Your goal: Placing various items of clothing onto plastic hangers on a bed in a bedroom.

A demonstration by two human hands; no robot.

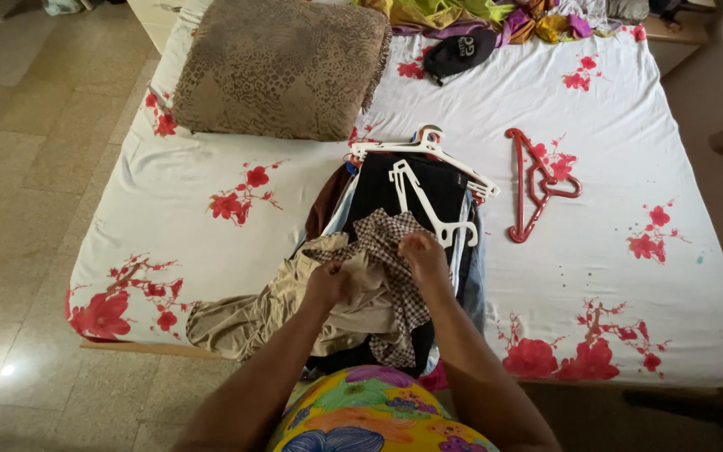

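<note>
Seen from the head camera, we look down at a bed (pixel 211 167) covered by a white sheet with red flowers, and our two bare arms reach forward over a pile of clothes (pixel 403 209) lying at the near edge of the bed. Our left hand (pixel 328 280) is closed in a fist, gripping a tan garment (pixel 294 310) that spills off the pile toward the left and hangs over the bed's edge. Our right hand (pixel 424 255) is curled with its fingers bent down, pinching a brown-and-white checked cloth (pixel 387 238) that lies on top of the tan garment and trails down toward us. The two hands are near each other, just apart. Just beyond the right hand, a white hanger (pixel 424 201) rests on dark clothing in the pile, and further white hangers (pixel 428 146) stick out at the pile's far end. A red hanger (pixel 537 180) lies alone on the sheet to the right, well apart from the pile. A folded leopard-print blanket (pixel 282 67) sits at the far left of the bed, a black cap (pixel 460 52) lies beyond the pile, and a heap of bright clothes (pixel 479 15) lines the far edge.
</note>
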